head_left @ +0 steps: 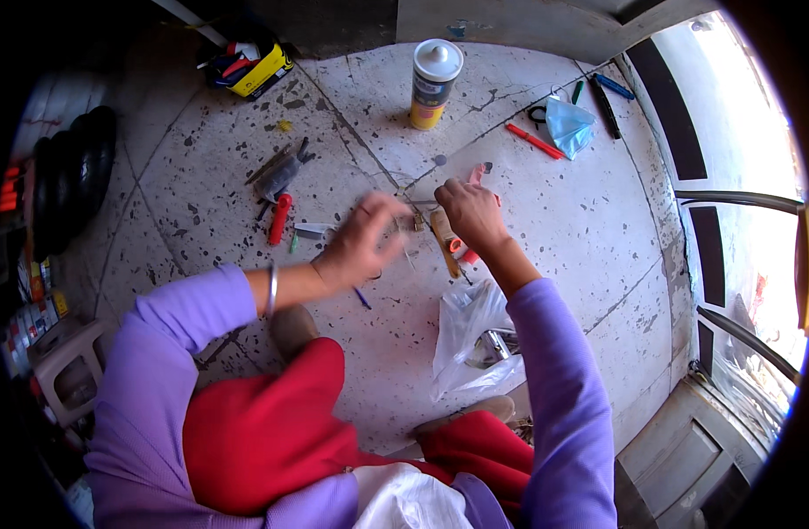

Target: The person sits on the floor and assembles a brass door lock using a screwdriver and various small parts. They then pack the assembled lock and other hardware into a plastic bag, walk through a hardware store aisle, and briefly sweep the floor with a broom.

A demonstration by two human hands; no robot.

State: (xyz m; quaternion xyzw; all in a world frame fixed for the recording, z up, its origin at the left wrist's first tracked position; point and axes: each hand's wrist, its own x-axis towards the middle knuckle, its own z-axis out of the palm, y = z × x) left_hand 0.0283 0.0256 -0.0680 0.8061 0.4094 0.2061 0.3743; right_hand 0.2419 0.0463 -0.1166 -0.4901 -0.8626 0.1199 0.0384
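Note:
My left hand [362,245] is smeared by motion over the floor, its fingers apart and nothing visible in them. Ahead and to the right, my right hand [471,213] is closed in a pinch; what it grips is too small to make out. Small thin metal pieces lie between the hands, too fine to name. Beside the right hand is a tan, long-handled tool [443,240] with an orange ring [455,245] at it. A pale flat blade [313,229] lies by my left hand, near a red handle [280,220].
A clear plastic bag [453,328] holds shiny metal parts [493,349]. Farther off stand a sealant cartridge [435,85] and a yellow-black box [262,72] of tools. At the right lie a blue face mask [569,126], a red marker [535,141] and a black pen [606,112].

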